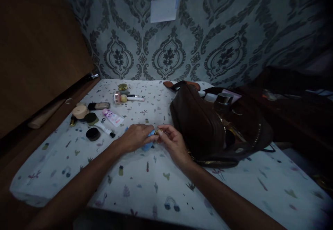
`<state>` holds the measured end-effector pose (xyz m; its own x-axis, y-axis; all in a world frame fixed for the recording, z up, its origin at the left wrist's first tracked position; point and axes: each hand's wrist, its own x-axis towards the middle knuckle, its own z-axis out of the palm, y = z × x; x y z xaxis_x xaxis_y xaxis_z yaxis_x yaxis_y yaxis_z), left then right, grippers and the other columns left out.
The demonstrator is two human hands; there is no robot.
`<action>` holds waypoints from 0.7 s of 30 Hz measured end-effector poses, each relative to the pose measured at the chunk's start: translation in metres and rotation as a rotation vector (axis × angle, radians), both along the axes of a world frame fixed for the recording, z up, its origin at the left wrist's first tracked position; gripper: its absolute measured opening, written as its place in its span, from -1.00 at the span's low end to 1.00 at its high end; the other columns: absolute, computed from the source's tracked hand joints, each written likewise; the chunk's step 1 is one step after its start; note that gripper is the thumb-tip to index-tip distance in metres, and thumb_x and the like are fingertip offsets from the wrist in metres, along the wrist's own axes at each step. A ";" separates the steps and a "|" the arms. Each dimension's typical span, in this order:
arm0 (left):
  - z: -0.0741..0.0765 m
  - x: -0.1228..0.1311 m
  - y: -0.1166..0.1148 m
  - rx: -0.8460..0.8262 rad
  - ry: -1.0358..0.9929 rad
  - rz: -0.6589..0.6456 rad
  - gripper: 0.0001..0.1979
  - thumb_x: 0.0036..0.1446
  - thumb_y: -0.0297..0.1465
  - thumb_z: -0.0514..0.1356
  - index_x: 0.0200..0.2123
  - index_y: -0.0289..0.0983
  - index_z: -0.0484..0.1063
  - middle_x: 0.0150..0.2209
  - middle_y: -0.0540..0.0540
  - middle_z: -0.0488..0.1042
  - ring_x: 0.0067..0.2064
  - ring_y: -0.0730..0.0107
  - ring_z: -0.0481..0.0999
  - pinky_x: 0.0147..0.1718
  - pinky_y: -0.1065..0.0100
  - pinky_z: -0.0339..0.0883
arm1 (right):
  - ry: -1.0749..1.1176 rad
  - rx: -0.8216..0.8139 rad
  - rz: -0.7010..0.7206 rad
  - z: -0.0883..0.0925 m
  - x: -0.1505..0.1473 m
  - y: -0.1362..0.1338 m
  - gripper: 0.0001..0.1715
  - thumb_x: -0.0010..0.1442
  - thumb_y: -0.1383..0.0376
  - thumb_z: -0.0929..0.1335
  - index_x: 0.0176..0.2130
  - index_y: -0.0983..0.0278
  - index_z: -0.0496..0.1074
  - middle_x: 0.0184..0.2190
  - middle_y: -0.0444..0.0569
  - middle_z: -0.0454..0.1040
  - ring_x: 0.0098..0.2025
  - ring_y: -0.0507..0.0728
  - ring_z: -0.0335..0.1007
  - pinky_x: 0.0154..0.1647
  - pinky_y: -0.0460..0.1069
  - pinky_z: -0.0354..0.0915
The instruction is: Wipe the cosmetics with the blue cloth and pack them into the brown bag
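My left hand and my right hand meet over the middle of a white patterned cloth. The left hand's fingers are closed over a small light-blue item, perhaps a pouch. The right hand pinches a small gold-coloured piece at that item's edge. A dark brown handbag lies open just right of my right hand, with a metal-capped bottle sticking out of it.
Cosmetics lie scattered at the left back: a pink tube, a black round compact, a beige compact, a foundation bottle, a gold-lidded jar. A wooden panel stands left, patterned wallpaper behind.
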<state>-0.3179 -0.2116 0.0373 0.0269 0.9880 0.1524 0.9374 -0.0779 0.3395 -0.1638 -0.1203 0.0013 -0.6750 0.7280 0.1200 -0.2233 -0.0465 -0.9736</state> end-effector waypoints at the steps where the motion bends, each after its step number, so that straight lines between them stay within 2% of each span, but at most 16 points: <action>1: -0.002 0.001 0.001 -0.001 0.032 0.012 -0.71 0.35 -0.17 0.02 -0.33 -0.22 0.34 -0.39 -0.06 0.46 -0.35 0.29 0.45 -0.38 0.38 0.17 | 0.000 -0.023 0.012 -0.001 0.000 0.000 -0.57 0.04 -0.01 0.48 -0.25 0.24 0.43 -0.49 -0.15 0.45 -0.49 0.03 0.36 -0.42 -0.04 0.33; 4: -0.005 0.002 0.003 0.023 0.066 0.037 -0.67 0.38 -0.21 -0.05 -0.36 -0.23 0.34 -0.42 -0.07 0.45 -0.38 0.31 0.43 -0.37 0.38 0.19 | -0.029 -0.066 0.064 -0.001 -0.001 -0.001 -0.58 0.04 -0.01 0.48 -0.32 0.26 0.41 -0.55 -0.15 0.45 -0.52 0.02 0.35 -0.45 -0.06 0.30; 6: -0.006 0.003 0.003 0.056 0.017 0.051 -0.67 0.37 -0.23 -0.07 -0.38 -0.22 0.32 -0.46 -0.05 0.42 -0.40 0.33 0.41 -0.37 0.38 0.19 | -0.039 -0.072 0.073 0.000 0.000 -0.001 -0.59 0.05 0.01 0.49 -0.35 0.27 0.42 -0.56 -0.15 0.45 -0.52 0.01 0.34 -0.45 -0.06 0.29; 10: -0.001 0.005 0.002 0.053 -0.208 0.076 -0.66 0.34 -0.29 -0.10 -0.48 -0.21 0.22 -0.57 0.04 0.28 -0.52 0.42 0.29 -0.44 0.39 0.12 | -0.031 -0.078 0.039 0.002 0.001 -0.001 -0.61 0.03 0.02 0.50 -0.37 0.26 0.42 -0.53 -0.16 0.45 -0.49 0.02 0.36 -0.40 -0.05 0.33; 14: 0.005 0.004 0.002 0.014 -0.395 0.083 -0.65 0.29 -0.26 -0.09 -0.55 -0.22 0.14 -0.59 0.07 0.22 -0.52 0.46 0.24 -0.46 0.40 0.11 | -0.020 -0.106 0.047 0.002 0.000 -0.001 -0.60 0.01 0.02 0.51 -0.38 0.26 0.42 -0.52 -0.16 0.45 -0.47 0.01 0.37 -0.38 -0.05 0.34; 18: 0.007 -0.003 0.004 -0.082 -0.636 0.065 -0.62 0.22 -0.15 -0.01 -0.56 -0.23 0.21 -0.57 0.07 0.21 -0.49 0.46 0.23 -0.49 0.43 0.14 | -0.016 -0.110 0.068 0.003 0.000 -0.002 -0.59 -0.02 0.02 0.52 -0.34 0.25 0.44 -0.48 -0.14 0.48 -0.46 0.03 0.39 -0.38 -0.04 0.35; 21: 0.007 -0.010 0.005 -0.207 -0.846 0.021 -0.58 0.19 -0.05 0.06 -0.48 -0.27 0.37 -0.54 0.03 0.34 -0.47 0.43 0.31 -0.48 0.41 0.21 | -0.011 -0.108 0.068 0.002 0.000 -0.003 -0.61 -0.02 0.04 0.53 -0.29 0.24 0.47 -0.44 -0.14 0.49 -0.43 0.03 0.40 -0.33 -0.03 0.36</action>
<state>-0.3278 -0.2071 0.0445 -0.0323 0.9970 -0.0697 0.3650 0.0766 0.9279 -0.1637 -0.1230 0.0036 -0.7243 0.6885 0.0360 -0.2055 -0.1657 -0.9645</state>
